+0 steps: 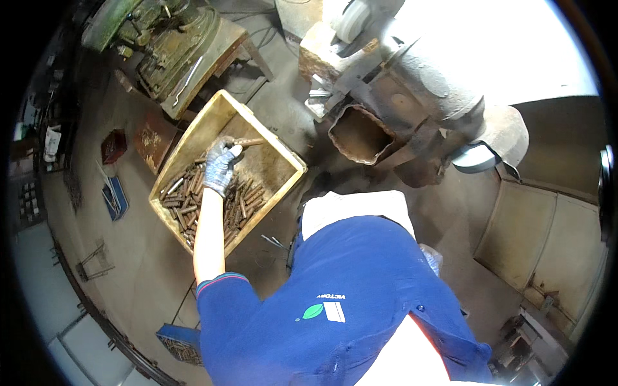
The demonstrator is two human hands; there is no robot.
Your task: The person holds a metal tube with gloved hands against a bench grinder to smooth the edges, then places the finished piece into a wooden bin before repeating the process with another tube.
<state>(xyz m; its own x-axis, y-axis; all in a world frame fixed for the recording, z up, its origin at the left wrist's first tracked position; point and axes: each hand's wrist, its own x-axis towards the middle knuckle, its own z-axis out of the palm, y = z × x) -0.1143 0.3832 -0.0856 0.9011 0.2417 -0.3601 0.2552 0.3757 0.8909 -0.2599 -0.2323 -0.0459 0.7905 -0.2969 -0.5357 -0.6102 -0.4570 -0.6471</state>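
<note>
Left hand in the crate

Your gloved left hand (pixel 222 166) grips a rusty metal rod (pixel 250 141) inside the yellow plastic crate (pixel 286 154), above a heap of similar rods (pixel 193 199). Your right hand is out of sight; a grimy grinding machine (pixel 412 83) stands just beside the crate

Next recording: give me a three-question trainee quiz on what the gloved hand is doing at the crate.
1. True or false: the left hand, in a grey work glove, holds a rusty metal rod above the yellow crate.
2. What fills the lower part of the crate? A) wood shavings B) a pile of short rusty rods C) coiled wire
3. Fill in: the crate sits on the ______, beside a dark square metal chute.

Key
1. True
2. B
3. floor; the right hand is out of view.
</note>
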